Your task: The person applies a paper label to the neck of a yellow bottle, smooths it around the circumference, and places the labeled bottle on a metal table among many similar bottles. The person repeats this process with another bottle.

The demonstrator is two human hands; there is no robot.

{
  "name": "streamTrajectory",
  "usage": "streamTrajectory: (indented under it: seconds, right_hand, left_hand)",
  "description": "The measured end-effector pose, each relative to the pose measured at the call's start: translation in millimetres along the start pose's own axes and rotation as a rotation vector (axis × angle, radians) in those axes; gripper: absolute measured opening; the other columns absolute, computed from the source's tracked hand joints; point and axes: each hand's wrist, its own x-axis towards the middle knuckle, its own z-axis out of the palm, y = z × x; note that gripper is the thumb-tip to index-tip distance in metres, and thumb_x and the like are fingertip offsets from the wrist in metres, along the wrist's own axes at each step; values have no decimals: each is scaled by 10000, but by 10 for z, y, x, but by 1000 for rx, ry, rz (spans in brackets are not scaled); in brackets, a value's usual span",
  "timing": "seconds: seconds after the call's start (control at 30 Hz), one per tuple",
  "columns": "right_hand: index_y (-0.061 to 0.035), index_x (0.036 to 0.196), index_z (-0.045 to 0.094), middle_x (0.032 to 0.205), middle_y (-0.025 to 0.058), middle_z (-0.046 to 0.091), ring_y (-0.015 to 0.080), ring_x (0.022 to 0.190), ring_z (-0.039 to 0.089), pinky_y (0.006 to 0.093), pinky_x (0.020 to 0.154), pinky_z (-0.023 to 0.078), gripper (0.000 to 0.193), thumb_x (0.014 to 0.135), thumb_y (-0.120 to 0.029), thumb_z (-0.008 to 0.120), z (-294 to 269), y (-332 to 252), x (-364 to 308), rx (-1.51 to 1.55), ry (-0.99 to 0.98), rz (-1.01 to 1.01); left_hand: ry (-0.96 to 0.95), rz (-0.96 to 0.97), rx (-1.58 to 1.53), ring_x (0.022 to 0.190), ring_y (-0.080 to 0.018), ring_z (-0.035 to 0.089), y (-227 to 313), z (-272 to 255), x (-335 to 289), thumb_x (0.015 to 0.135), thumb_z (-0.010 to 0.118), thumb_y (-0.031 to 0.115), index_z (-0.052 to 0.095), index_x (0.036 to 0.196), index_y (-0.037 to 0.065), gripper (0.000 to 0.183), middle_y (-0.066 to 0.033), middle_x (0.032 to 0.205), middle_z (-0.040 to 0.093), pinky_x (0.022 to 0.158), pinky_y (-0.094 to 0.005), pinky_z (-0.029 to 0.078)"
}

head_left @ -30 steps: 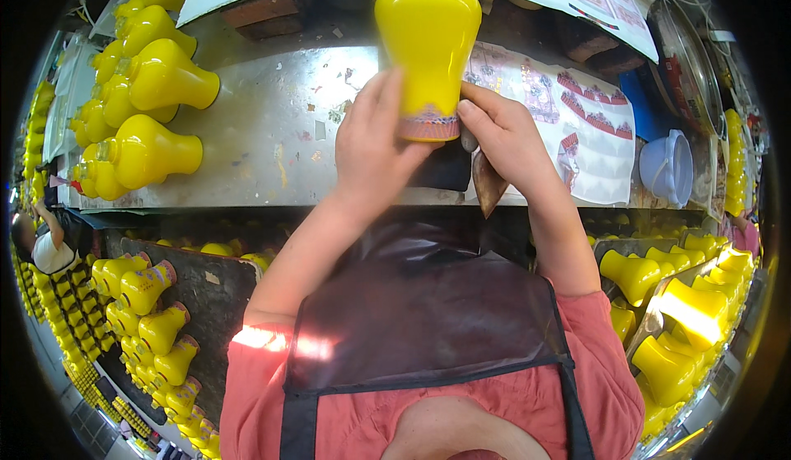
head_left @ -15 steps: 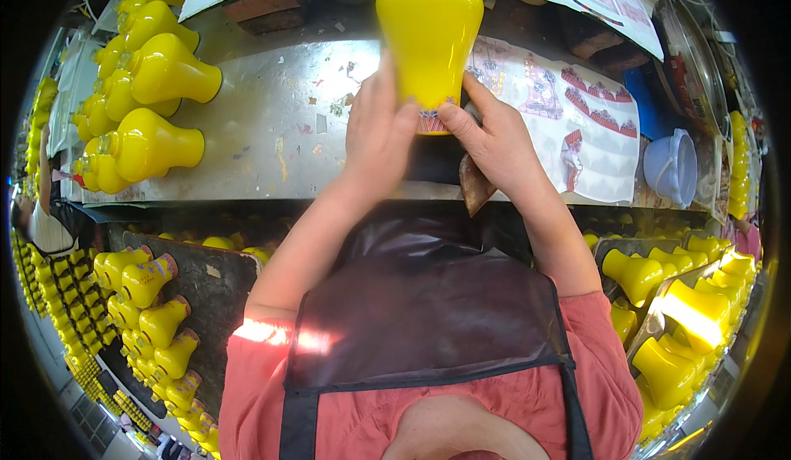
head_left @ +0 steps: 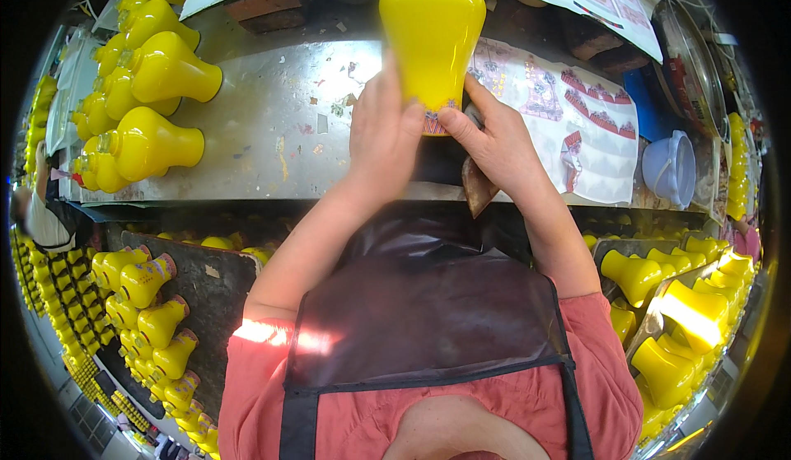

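A glossy yellow vase [head_left: 431, 28], its base toward me, stands between my hands on the bench. A patterned band [head_left: 437, 122] in red and blue runs around its foot. My left hand [head_left: 384, 135] lies along the vase's left side, its thumb against the band and its fingers partly hidden and blurred. On the right side, my right hand [head_left: 492, 135] curls around the foot, thumb pressed onto the band. Beneath the right hand a brown, pointed object [head_left: 476, 186] sticks out; its kind is unclear.
Printed decal sheets [head_left: 589, 122] lie right of my hands, beside a pale blue bucket [head_left: 669, 168]. More yellow vases [head_left: 161, 143] stand at the bench's left. Bricks [head_left: 268, 7] prop a board at the back. Racks of vases [head_left: 165, 320] flank me.
The vase has turned slightly, so its band's pattern sits differently. It and my left hand have shifted a little to the right.
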Motion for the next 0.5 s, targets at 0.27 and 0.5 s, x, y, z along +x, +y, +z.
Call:
streamTrajectory:
  seconds: [0.27, 0.5]
  right_hand:
    - [-16, 1504, 498, 1301, 247, 682, 355, 1227, 662, 378, 1035, 483, 692, 993, -459, 644, 24, 1, 1, -5, 17, -4]
    - [-5, 1492, 507, 1262, 247, 697, 359, 1194, 676, 382, 1016, 495, 717, 987, -495, 644, 22, -10, 3, -14, 17, 8]
  left_hand:
    - [8, 5, -3, 1240, -401, 489, 9, 8, 5, 1004, 515, 228, 241, 1608, -15, 706, -231, 1356, 518, 1087, -499, 363]
    - [7, 11, 25, 1218, -404, 502, 4, 8, 0, 998, 518, 218, 228, 1611, -17, 718, -233, 1346, 523, 1071, -504, 376]
